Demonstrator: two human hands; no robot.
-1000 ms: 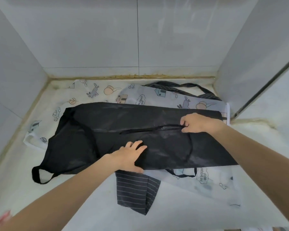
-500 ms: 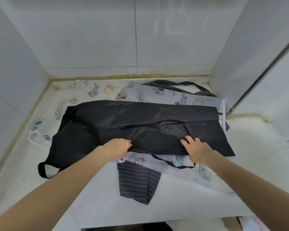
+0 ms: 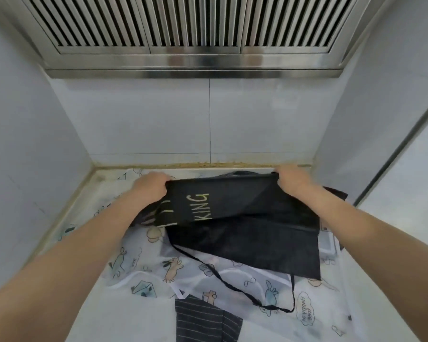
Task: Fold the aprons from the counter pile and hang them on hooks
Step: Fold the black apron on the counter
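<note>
Both hands are up at the far edge of the counter (image 3: 143, 324) now. The left hand (image 3: 150, 185) grips one corner of the black apron (image 3: 245, 225), the right hand (image 3: 293, 180) clutches the other, fabric folded over with pale lettering showing. A thin black strap (image 3: 232, 287) trails across the cartoon-print apron (image 3: 178, 267) underneath, and a striped apron (image 3: 203, 322) peeks out nearest.

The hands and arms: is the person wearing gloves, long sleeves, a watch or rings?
No. The left hand and right hand are bare, with no gloves, and no rings show. Both forearms are bare right to the picture's edge, so no sleeve, watch or bracelet shows. Whatever is worn higher up is out of view.
</note>
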